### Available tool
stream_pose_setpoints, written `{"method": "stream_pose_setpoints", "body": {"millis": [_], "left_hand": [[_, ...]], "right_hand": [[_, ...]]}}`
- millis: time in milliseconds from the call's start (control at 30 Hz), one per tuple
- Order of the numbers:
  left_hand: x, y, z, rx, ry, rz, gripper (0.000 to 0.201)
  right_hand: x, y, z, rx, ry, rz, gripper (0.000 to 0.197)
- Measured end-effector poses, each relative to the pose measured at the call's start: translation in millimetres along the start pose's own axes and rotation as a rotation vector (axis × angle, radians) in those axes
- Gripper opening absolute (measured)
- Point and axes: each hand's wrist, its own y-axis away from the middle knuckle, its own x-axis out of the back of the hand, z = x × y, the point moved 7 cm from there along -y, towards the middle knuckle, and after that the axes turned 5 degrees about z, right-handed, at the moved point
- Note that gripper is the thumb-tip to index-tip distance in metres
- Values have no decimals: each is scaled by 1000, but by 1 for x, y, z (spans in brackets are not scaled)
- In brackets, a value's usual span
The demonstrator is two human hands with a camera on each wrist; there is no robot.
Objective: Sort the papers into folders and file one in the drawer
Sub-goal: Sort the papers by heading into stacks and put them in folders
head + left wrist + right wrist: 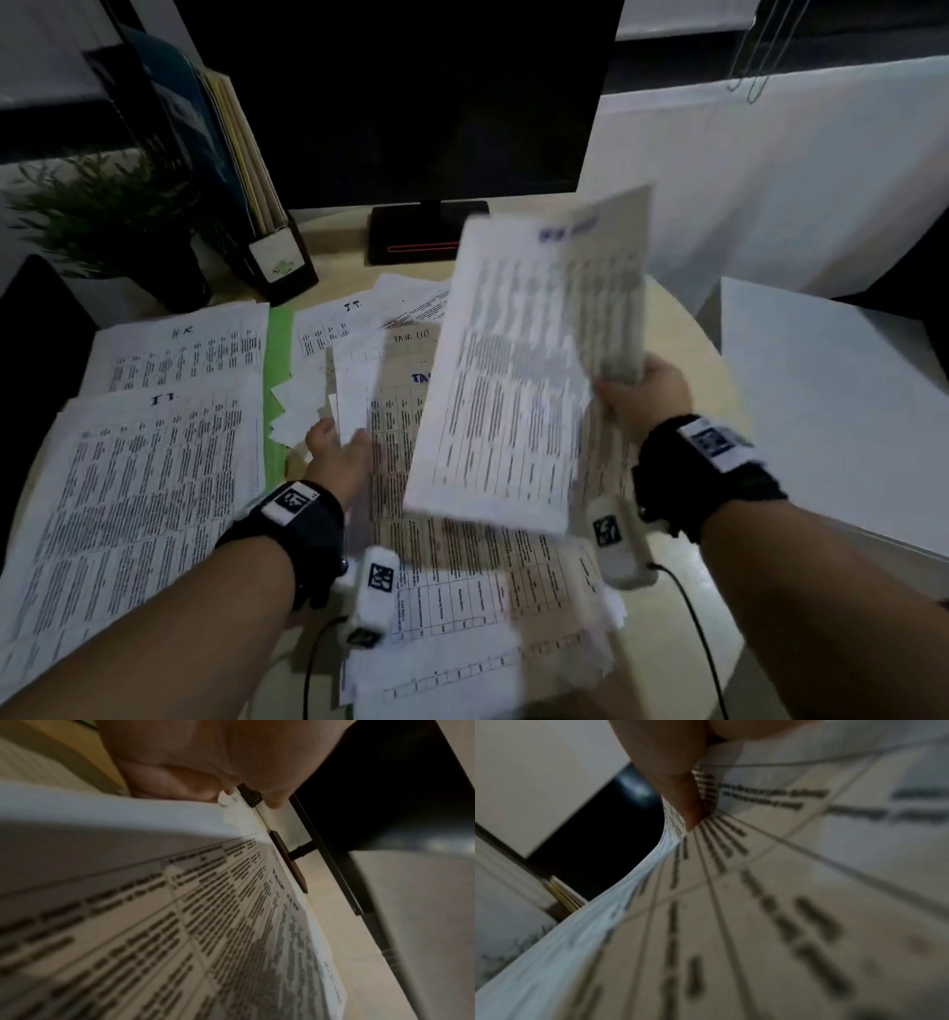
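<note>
Printed papers cover the round desk (pixel 688 596): a sheet marked HR (pixel 179 354), one marked IT (pixel 144 488), and a task-list pile (pixel 462 565) in the middle. A green folder (pixel 277 349) lies between them. My right hand (pixel 642 385) grips a blurred stack of sheets (pixel 524 370) by its right edge, raised and tilted above the pile; its thumb (pixel 675 770) presses on the top page (pixel 757 902). My left hand (pixel 339 447) rests low on the pile, its fingers (pixel 167 780) curled at the edge of a sheet (pixel 128 811), partly hidden by the raised stack.
A dark monitor (pixel 411 103) stands at the back on its base (pixel 426 231). To the left are a black file holder with folders (pixel 246 169) and a potted plant (pixel 102 216). A white cabinet top (pixel 832 411) sits to the right of the desk.
</note>
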Motion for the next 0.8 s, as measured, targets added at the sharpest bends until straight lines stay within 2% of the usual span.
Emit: {"method": "stream_pose_setpoints", "body": {"millis": [100, 200, 300, 367, 433, 533, 633, 700, 800], "left_hand": [[8, -11, 3, 113, 19, 51, 65], [0, -13, 6, 102, -137, -85, 88], [-14, -9, 9, 81, -204, -203, 62], [-14, -8, 16, 19, -268, -190, 46], [-6, -13, 19, -7, -293, -136, 46], [14, -25, 22, -19, -342, -63, 54], [30, -40, 19, -20, -391, -52, 60], [33, -50, 17, -32, -385, -62, 56], [33, -57, 15, -19, -382, -63, 58]], "right_hand": [[-46, 17, 24, -41, 228, -232, 26], [-83, 36, 26, 13, 392, -384, 27], [-111, 48, 17, 69, 460, -518, 27], [-121, 45, 9, 69, 480, -587, 27], [-119, 25, 1, 89, 516, -560, 34], [-99, -19, -11, 97, 581, -417, 42], [-86, -58, -17, 105, 658, -328, 47], [-84, -79, -24, 139, 681, -280, 49], [-91, -103, -26, 138, 668, -273, 52]]}}
